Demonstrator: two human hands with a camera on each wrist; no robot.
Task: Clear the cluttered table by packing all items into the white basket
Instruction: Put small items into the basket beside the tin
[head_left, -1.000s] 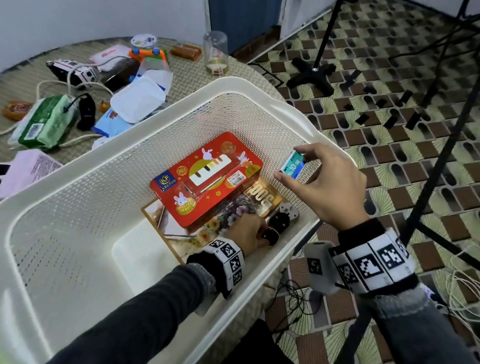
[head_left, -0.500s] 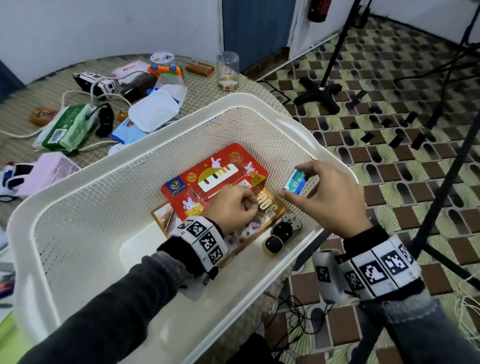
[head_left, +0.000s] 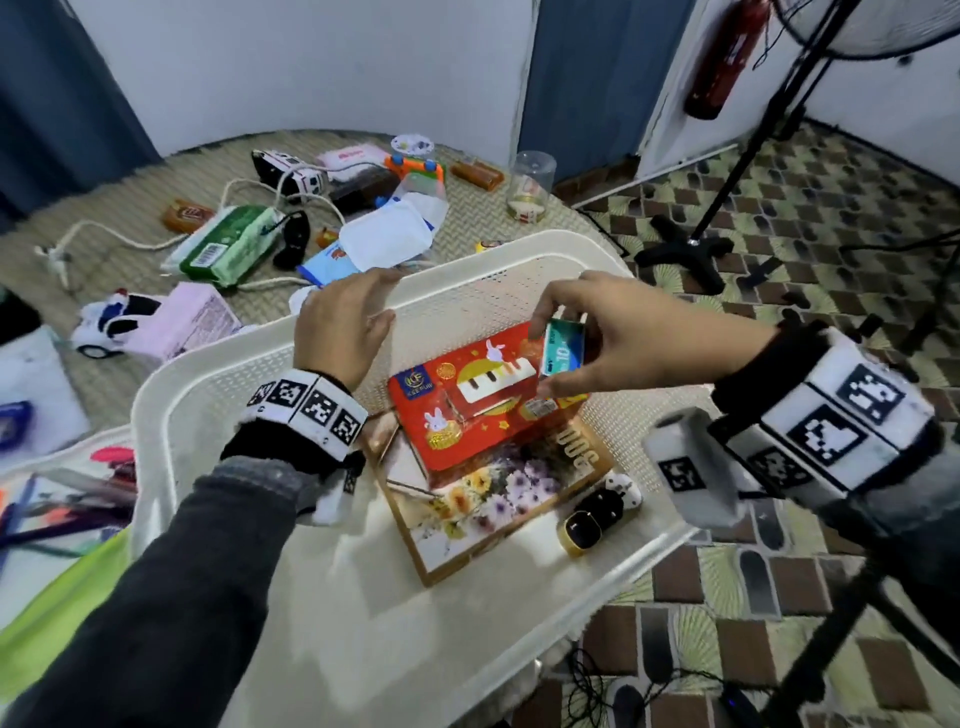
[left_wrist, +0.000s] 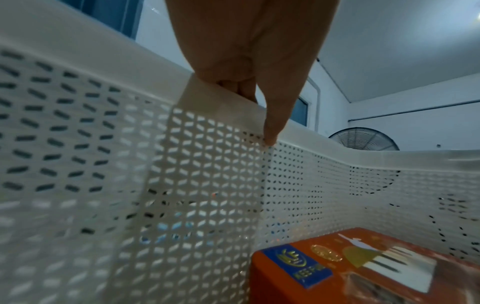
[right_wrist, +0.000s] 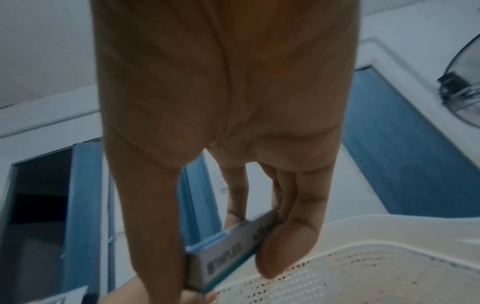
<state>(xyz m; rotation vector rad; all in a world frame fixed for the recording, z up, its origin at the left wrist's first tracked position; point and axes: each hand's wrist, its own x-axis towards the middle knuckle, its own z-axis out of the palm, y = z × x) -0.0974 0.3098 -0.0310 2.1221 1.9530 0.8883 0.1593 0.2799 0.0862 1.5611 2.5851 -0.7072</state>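
The white basket (head_left: 156, 395) stands at the table's near edge. It holds a red tin (head_left: 467, 415) lying on a floral box (head_left: 498, 488), with a black and white gadget (head_left: 597, 506) beside them. My right hand (head_left: 545, 349) pinches a small teal box (head_left: 566, 353) between thumb and fingers, hovering just above the tin. In the right wrist view the teal box (right_wrist: 233, 246) sits between thumb and fingertips. My left hand (head_left: 382, 297) is empty, with straight fingers reaching over the basket's far rim (left_wrist: 78, 47); the red tin (left_wrist: 363, 267) lies below it.
Beyond the basket the table carries a green wipes pack (head_left: 228, 249), a white pouch (head_left: 389, 236), a pink box (head_left: 192, 322), toy cars (head_left: 109, 322), a white cable (head_left: 130, 236) and a glass jar (head_left: 532, 187). A black stand's base (head_left: 691, 249) sits on the floor at right.
My left hand lifted off the red tin and moved out to the basket's far rim. My right hand carried the teal box left, over the tin.
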